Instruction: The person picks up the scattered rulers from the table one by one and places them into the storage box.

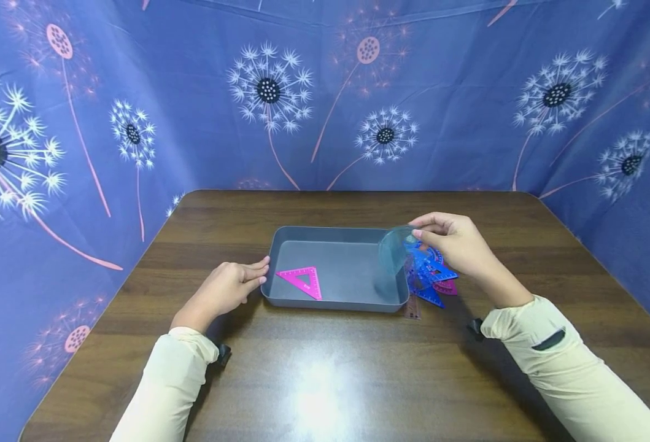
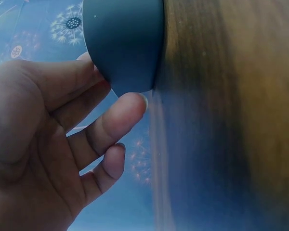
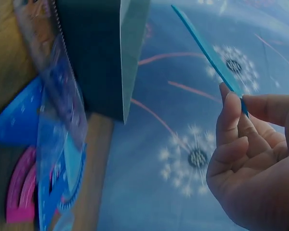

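Teal protractor (image 1: 392,250), see-through and half-round, hangs tilted above the right end of the gray tray (image 1: 330,306), one upper corner pinched in the right hand (image 1: 452,241). That grip is clenched on the piece between the thumb and the opposing fingertips (image 3: 231,107), with the other fingers bent in toward the palm. The right forearm, in a pale sleeve (image 1: 573,362), slants forward and inward from the lower right, the hand raised over the pile beside the tray and turned toward it.

The left forearm reaches in from the lower left, and the left hand (image 1: 228,287) is low at the tray's left end. Its leading fingers point at the rim and touch it, while the lower fingers bend loosely apart; whether this grip pinches the wall, one cannot tell.

Inside the tray, a pink set square (image 1: 309,283) lies near the left end. Blue set squares (image 1: 434,270), a pink protractor (image 1: 448,287) and a clear ruler (image 1: 413,308) overlap on the table (image 1: 236,368), just beside the tray's right wall.
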{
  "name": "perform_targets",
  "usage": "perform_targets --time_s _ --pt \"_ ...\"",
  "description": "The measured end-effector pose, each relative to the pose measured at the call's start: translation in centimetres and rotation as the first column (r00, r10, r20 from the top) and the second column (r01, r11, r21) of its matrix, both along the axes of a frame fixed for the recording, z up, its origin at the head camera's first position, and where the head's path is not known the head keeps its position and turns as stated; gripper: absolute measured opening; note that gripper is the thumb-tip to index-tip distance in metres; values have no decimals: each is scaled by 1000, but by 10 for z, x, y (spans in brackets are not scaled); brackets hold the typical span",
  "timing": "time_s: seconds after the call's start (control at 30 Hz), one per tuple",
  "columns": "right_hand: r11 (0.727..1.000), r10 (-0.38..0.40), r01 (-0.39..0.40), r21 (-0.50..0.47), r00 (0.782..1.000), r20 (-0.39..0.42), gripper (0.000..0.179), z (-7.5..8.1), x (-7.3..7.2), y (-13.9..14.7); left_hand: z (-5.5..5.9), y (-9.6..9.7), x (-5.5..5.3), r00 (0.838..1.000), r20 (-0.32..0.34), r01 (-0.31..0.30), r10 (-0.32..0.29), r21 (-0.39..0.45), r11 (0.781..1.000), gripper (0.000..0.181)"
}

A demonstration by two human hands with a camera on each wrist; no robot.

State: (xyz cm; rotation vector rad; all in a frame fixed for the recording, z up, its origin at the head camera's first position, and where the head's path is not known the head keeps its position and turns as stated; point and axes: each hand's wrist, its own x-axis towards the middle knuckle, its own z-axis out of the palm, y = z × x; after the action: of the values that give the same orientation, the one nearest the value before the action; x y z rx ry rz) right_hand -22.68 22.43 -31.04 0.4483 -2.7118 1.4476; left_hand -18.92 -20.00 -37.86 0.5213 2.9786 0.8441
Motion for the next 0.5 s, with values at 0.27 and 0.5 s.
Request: perform_targets --time_s 0.27,0.5 --pt "998 55 -55 7 995 82 22 -18 -26 -43 0 -1 -1 1000 -30 8 -9 -39 999 36" --pt "992 120 -123 4 977 176 21 -29 -42 -71 1 -3 -2 1000 -11 5 -6 -33 999 37"
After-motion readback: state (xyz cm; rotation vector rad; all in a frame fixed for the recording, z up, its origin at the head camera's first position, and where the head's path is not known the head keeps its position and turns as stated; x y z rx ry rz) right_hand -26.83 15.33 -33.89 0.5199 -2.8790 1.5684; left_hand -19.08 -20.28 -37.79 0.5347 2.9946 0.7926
